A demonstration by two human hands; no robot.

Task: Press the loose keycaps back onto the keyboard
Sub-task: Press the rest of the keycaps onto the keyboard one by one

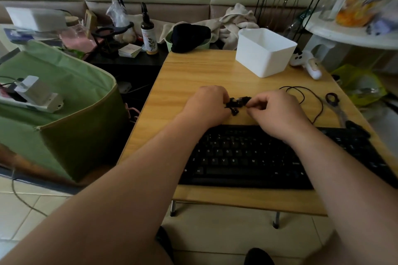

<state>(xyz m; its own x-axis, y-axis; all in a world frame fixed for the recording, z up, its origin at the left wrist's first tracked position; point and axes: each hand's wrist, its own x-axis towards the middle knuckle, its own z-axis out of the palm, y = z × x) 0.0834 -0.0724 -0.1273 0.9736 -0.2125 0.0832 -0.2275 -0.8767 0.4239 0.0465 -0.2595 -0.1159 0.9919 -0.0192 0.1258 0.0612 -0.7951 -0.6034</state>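
Note:
A black keyboard [247, 157] lies along the near edge of a small wooden table [183, 84]. Just beyond its top edge sits a small heap of loose black keycaps [235, 104]. My left hand [207, 104] rests on the heap's left side, its fingers curled into the keycaps. On the heap's right side, my right hand [273, 109] pinches a keycap between its fingertips. Both forearms cross over the keyboard and hide parts of its upper rows.
A white plastic bin [266, 58] stands at the table's back right. The keyboard's black cable [312, 97] loops to the right, beside a keycap puller [336, 105]. A green fabric box [64, 118] stands left of the table. Clutter lines the back wall.

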